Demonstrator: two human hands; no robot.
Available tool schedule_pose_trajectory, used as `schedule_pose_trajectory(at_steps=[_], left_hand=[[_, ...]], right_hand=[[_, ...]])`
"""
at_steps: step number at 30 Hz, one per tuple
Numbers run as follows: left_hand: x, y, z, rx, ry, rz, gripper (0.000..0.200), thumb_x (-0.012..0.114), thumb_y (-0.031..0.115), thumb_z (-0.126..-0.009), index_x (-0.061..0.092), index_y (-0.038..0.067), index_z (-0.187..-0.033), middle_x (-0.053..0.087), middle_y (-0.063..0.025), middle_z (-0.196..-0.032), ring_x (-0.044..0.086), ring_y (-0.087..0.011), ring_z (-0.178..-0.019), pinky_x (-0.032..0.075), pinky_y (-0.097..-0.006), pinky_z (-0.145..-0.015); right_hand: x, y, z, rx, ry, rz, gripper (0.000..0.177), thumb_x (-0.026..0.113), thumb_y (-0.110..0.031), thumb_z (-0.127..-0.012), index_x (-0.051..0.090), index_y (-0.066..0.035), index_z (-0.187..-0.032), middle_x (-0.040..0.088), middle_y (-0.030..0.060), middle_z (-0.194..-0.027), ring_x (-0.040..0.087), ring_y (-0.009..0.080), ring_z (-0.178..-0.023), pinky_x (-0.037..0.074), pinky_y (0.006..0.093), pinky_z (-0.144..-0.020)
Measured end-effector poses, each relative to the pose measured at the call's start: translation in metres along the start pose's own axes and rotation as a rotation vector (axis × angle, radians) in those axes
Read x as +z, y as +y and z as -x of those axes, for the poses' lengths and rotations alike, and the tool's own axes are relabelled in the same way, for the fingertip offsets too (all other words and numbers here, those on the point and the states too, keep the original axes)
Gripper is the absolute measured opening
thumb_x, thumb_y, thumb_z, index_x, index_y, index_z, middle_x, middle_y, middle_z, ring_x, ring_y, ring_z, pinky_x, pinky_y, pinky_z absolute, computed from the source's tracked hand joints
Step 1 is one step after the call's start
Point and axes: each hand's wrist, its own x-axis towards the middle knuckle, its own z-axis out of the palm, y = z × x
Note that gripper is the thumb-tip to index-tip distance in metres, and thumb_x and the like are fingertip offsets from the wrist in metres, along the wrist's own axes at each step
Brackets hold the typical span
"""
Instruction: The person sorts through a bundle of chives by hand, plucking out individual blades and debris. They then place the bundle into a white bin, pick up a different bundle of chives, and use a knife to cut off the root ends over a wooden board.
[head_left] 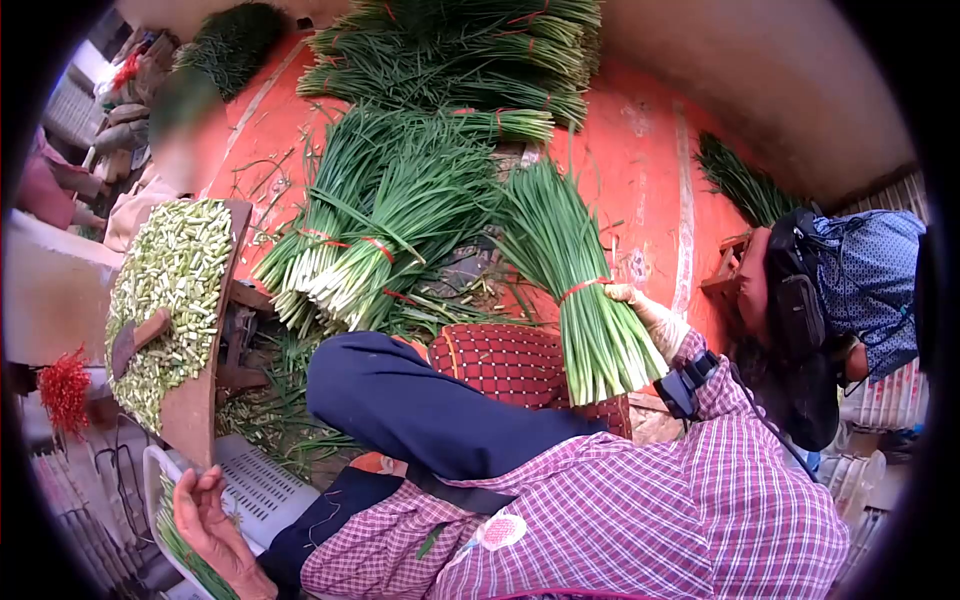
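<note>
My gloved right hand (650, 318) is closed on a bundle of garlic chives (575, 265), near the red tie around it. The bundle's pale cut ends point down over a red patterned cushion, and its green leaves point up and left. My left hand (213, 530) is open and bare, with loosely curled fingers, over the white slotted basket (265, 480) beside the wooden board's lower end. More tied chives (400, 210) lie on the floor in front of my knee. Short cut pieces (175, 280) cover the board (190, 420), where a wooden-handled blade (140, 340) lies among them.
A big stack of tied chives (450, 65) stands at the back on the orange floor sheet (640, 180). Red ties (65, 392) hang at the left. Another person in blue patterned clothing (870, 280) sits at the right, and a pink sleeve (55, 180) shows far left.
</note>
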Motion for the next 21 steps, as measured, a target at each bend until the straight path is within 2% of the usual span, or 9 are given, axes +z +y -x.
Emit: schedule_pose_trajectory(at_steps=[5, 9, 11, 13, 14, 15, 17, 19, 21], left_hand=[[0.105, 0.035, 0.013, -0.174, -0.734, 0.156, 0.058, 0.056, 0.043, -0.095, 0.061, -0.012, -0.112, 0.067, -0.0259, -0.103, 0.067, -0.028, -0.097, 0.052, -0.0373, -0.091], [0.145, 0.05, 0.012, -0.205, -0.867, 0.143, 0.082, 0.049, 0.063, -0.091, 0.05, -0.009, -0.128, 0.064, -0.0206, -0.114, 0.061, -0.0273, -0.113, 0.046, -0.0377, -0.1], [0.14, 0.065, 0.004, -0.19, -0.812, 0.226, 0.082, 0.056, 0.063, -0.087, 0.048, -0.004, -0.133, 0.064, -0.0159, -0.117, 0.059, -0.0234, -0.114, 0.044, -0.0366, -0.102], [0.14, 0.105, 0.017, -0.109, -0.473, 0.445, 0.068, 0.066, 0.049, -0.087, 0.052, -0.002, -0.129, 0.065, -0.01, -0.117, 0.062, -0.0195, -0.107, 0.048, -0.0344, -0.096], [0.117, 0.104, 0.007, -0.249, -0.46, 0.592, 0.058, 0.072, 0.041, -0.085, 0.056, 0.001, -0.124, 0.066, -0.0094, -0.113, 0.064, -0.0197, -0.103, 0.052, -0.0349, -0.091], [0.102, 0.113, 0.013, -0.31, -0.447, 0.66, 0.053, 0.073, 0.036, -0.086, 0.056, 0.002, -0.122, 0.066, -0.0092, -0.11, 0.065, -0.0192, -0.099, 0.055, -0.0355, -0.087], [0.054, 0.107, 0.029, -0.386, -0.326, 0.637, 0.052, 0.073, 0.029, -0.085, 0.054, 0.001, -0.125, 0.065, -0.0095, -0.112, 0.064, -0.0192, -0.1, 0.055, -0.0358, -0.088], [0.017, 0.1, 0.069, -0.276, -0.142, 0.492, 0.052, 0.072, 0.025, -0.085, 0.052, 0.0, -0.126, 0.064, -0.0098, -0.113, 0.064, -0.0196, -0.101, 0.054, -0.0357, -0.088], [-0.006, 0.101, 0.114, -0.217, 0.033, 0.337, 0.054, 0.072, 0.021, -0.084, 0.051, -0.001, -0.128, 0.063, -0.0101, -0.115, 0.064, -0.0201, -0.101, 0.054, -0.0355, -0.089]], right_hand=[[0.082, 0.003, 0.039, -0.167, -0.382, -0.063, 0.053, 0.069, -0.035, -0.083, 0.057, -0.001, -0.122, 0.068, 0.0154, -0.109, 0.068, 0.0242, -0.093, 0.055, 0.0406, -0.087], [0.172, 0.014, 0.028, -0.255, -0.793, 0.118, 0.046, 0.066, -0.032, -0.082, 0.062, 0.0, -0.114, 0.068, 0.0132, -0.106, 0.068, 0.0208, -0.089, 0.054, 0.0373, -0.084], [0.212, 0.035, 0.005, -0.156, -1.096, 0.15, 0.038, 0.067, -0.026, -0.08, 0.065, 0.0, -0.108, 0.068, 0.0099, -0.103, 0.066, 0.0182, -0.091, 0.052, 0.0347, -0.086], [0.258, 0.079, -0.001, -0.174, -1.15, 0.212, 0.03, 0.068, -0.021, -0.078, 0.067, -0.001, -0.1, 0.066, 0.0042, -0.093, 0.062, 0.014, -0.087, 0.049, 0.0312, -0.084], [0.276, 0.101, 0.006, -0.155, -1.189, 0.314, 0.036, 0.07, -0.02, -0.079, 0.063, -0.002, -0.108, 0.061, -0.0006, -0.09, 0.056, 0.0101, -0.081, 0.046, 0.0292, -0.078], [0.295, 0.121, 0.022, -0.144, -1.212, 0.365, 0.057, 0.074, -0.028, -0.081, 0.052, -0.003, -0.126, 0.059, 0.0001, -0.101, 0.052, 0.0082, -0.077, 0.045, 0.028, -0.075], [0.315, 0.123, 0.046, -0.184, -1.243, 0.931, 0.08, 0.077, -0.038, -0.08, 0.036, -0.005, -0.141, 0.057, 0.0024, -0.117, 0.053, 0.0086, -0.084, 0.045, 0.026, -0.074], [0.322, 0.157, 0.032, -0.342, -1.435, 0.81, 0.093, 0.078, -0.037, -0.081, 0.023, -0.006, -0.149, 0.054, 0.0058, -0.129, 0.056, 0.0115, -0.097, 0.047, 0.0252, -0.075], [0.337, 0.157, 0.036, -0.022, -1.358, 0.895, 0.096, 0.078, -0.036, -0.081, 0.02, -0.003, -0.15, 0.052, 0.0086, -0.133, 0.056, 0.0138, -0.101, 0.047, 0.0271, -0.083]])
